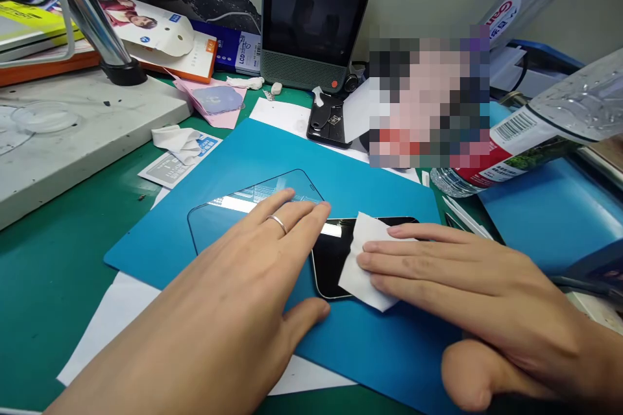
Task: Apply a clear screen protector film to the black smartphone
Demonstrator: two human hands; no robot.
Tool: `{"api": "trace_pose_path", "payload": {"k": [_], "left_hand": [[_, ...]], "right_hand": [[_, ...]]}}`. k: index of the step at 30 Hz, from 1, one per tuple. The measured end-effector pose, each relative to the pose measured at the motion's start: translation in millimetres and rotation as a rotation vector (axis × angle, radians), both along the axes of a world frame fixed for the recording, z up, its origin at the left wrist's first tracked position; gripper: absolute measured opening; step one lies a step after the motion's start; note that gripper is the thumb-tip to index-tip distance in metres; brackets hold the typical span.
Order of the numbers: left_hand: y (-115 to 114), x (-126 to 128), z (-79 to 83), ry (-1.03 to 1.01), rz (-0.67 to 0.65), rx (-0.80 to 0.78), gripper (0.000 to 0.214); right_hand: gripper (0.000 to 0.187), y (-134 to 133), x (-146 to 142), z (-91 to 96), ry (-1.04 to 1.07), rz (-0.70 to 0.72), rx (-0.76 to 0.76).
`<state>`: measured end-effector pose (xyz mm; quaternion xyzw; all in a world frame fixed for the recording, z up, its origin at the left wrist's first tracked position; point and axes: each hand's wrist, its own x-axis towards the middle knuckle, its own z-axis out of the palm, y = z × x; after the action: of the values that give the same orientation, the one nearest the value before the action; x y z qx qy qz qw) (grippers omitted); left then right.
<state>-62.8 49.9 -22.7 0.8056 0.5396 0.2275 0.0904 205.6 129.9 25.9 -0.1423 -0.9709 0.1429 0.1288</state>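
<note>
A dark-screened smartphone (332, 266) lies face up on a blue mat (272, 136), partly covered by my hands. My right hand (467, 279) presses a white wipe (363, 272) onto its screen with flat, outstretched fingers, the thumb well apart. My left hand (253, 259) is open at the phone's left end, its fingertips by the upper left corner and its thumb spread toward me. Whether it touches the phone I cannot tell. Partly beneath or behind that hand lies a clear black-edged screen protector (214, 220).
A tilted plastic bottle (516, 149) stands at the right. Behind the mat are a smart display (311, 19) and another black phone (328, 123). A lamp base (160, 100), a torn sachet (172, 165) with crumpled tissue, and boxes (204, 55) occupy the left. One patch is pixelated.
</note>
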Motion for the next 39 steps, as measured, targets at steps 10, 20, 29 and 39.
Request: {"api": "trace_pose_path", "payload": {"k": [10, 20, 29, 39], "left_hand": [[1.3, 0.5, 5.9, 0.001, 0.01, 0.019, 0.069], [7.6, 4.2, 10.5, 0.008, -0.069, 0.033, 0.055], [6.0, 5.8, 11.1, -0.014, -0.063, -0.022, 0.052], [5.8, 4.6, 8.8, 0.005, -0.05, -0.032, 0.053]], "right_hand": [[0.061, -4.1, -18.3, -1.4, -0.081, 0.046, -0.005], [0.047, -5.4, -10.0, -2.8, 0.001, 0.093, 0.038], [0.066, -8.8, -19.0, -5.8, 0.027, -0.014, 0.137], [0.067, -11.8, -15.9, -1.8, -0.031, 0.056, 0.182]]}}
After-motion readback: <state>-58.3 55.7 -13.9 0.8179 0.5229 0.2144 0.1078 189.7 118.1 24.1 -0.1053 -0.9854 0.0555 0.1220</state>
